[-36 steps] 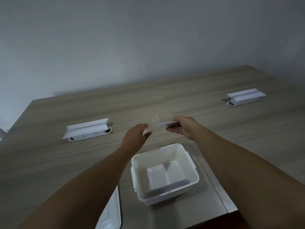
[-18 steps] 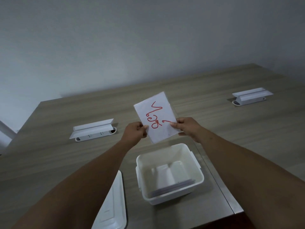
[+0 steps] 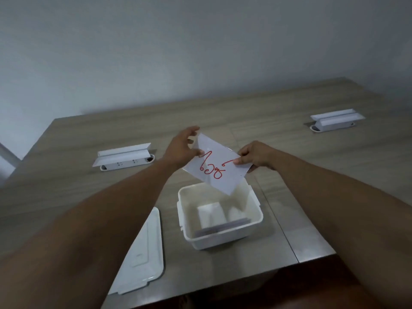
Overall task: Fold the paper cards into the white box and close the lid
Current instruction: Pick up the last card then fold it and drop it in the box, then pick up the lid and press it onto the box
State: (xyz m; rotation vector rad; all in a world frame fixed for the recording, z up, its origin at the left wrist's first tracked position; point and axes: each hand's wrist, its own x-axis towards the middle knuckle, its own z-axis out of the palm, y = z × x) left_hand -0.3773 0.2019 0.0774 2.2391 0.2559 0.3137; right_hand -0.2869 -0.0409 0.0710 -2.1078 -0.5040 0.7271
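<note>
A white paper card [image 3: 217, 167] with red handwriting hangs in the air above the far rim of the open white box [image 3: 225, 238]. My left hand [image 3: 182, 147] pinches the card's upper left edge. My right hand [image 3: 253, 156] pinches its right edge. The card tilts, its lower corner pointing down toward the box. Inside the box lie folded white cards [image 3: 211, 214]. The white lid [image 3: 142, 253] lies flat on the table to the left of the box, partly under my left forearm.
The box stands near the front edge of a wooden table [image 3: 334, 166]. Two white pop-up socket units are set into the tabletop, one at the left [image 3: 123, 156] and one at the far right [image 3: 335, 119]. A grey wall rises behind the table.
The card was edge-on a second ago, then lifted upright facing me; now it is turned sideways and lowered toward the box. My left hand has shifted to the card's top edge.
</note>
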